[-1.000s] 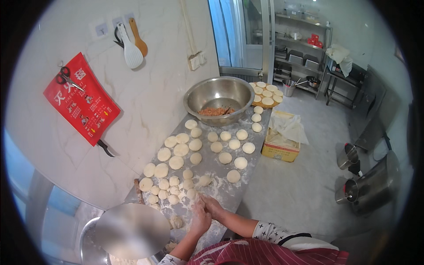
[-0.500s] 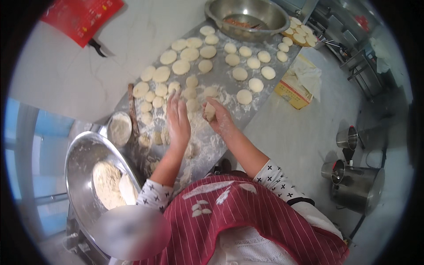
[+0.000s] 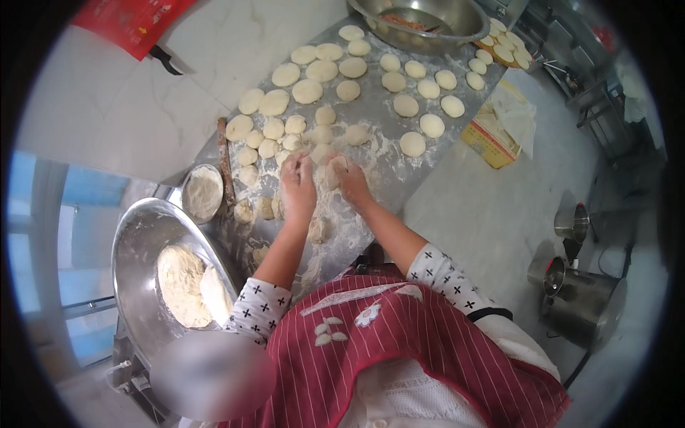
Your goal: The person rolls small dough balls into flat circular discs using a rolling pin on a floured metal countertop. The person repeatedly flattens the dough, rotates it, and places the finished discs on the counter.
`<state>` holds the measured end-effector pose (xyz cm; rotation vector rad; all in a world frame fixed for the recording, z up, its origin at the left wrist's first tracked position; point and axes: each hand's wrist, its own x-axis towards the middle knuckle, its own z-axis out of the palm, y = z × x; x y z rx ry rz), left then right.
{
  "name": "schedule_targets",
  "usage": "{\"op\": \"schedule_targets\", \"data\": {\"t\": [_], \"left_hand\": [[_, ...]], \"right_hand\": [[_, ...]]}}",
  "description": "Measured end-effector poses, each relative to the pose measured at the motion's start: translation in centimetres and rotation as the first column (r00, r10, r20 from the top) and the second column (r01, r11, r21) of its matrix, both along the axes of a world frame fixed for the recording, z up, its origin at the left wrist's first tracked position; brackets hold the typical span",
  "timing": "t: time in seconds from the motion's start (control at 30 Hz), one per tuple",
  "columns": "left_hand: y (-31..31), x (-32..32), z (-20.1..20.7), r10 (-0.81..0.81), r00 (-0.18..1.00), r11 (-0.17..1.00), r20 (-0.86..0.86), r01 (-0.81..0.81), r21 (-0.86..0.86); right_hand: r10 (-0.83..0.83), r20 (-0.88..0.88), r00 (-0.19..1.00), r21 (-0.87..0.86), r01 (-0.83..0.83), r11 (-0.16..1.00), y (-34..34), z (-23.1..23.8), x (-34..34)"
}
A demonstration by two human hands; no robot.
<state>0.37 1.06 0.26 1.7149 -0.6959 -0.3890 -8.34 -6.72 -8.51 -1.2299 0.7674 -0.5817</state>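
My right hand [image 3: 351, 182] is low over the floury grey work surface [image 3: 378, 185], its fingers round a small piece of dough [image 3: 333, 173]. Beside it on the left is my left hand [image 3: 298, 187], fingers bent and drawn together at the tips; whatever they may hold is hidden. Just beyond both hands lie several flattened dough rounds, one of them a floury round [image 3: 357, 134]. Several small dough lumps sit left of my left wrist, among them a lump [image 3: 243, 210]. Another dough lump [image 3: 317, 230] rests between my forearms.
At left, a steel basin [image 3: 135, 250] holds a big dough mass [image 3: 182, 285]; next to it are a bowl of flour [image 3: 203, 194] and a wooden rolling pin [image 3: 226, 160]. Filling lies in a steel bowl [image 3: 457, 36] at the back. A knife [image 3: 165, 60] is far left, a cardboard box [image 3: 492, 139] right.
My left hand, stretched flat before, has bent its fingers and come down nearer the surface. The right hand has turned and lowered with the dough piece. The whole view has shifted slightly.
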Motion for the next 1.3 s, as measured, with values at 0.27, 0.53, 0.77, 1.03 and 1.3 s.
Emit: {"op": "schedule_targets", "data": {"t": [0.27, 0.53, 0.77, 1.03, 1.3], "left_hand": [[-0.1, -5.0, 2.1, -0.112, 0.661, 0.989, 0.742, 0.15, 0.016], [1.9, -4.1, 0.3, -0.223, 0.757, 0.96, 0.614, 0.28, 0.004], [2.2, -2.8, -0.9, -0.124, 0.741, 0.991, 0.66, 0.122, 0.049], [3.1, 15.4, -10.6, -0.092, 0.766, 0.875, 0.636, -0.242, 0.419], [6.7, 5.4, -5.4, -0.529, 0.552, 0.577, 0.645, -0.324, 0.75]], "right_hand": [[-0.099, 0.779, 0.619, 0.569, -0.632, 0.526, 1.2, 4.6, -0.5], [-0.079, 0.69, 0.72, 0.686, -0.614, 0.389, 0.9, 5.7, -2.0], [-0.088, 0.575, 0.814, 0.782, -0.515, 0.351, 1.8, 4.8, 0.0], [-0.023, 0.307, 0.951, 0.748, -0.226, 0.624, 1.5, 4.7, -0.7], [0.176, 0.083, 0.981, 0.623, -0.189, 0.759, 2.4, -1.1, -4.2]]}}
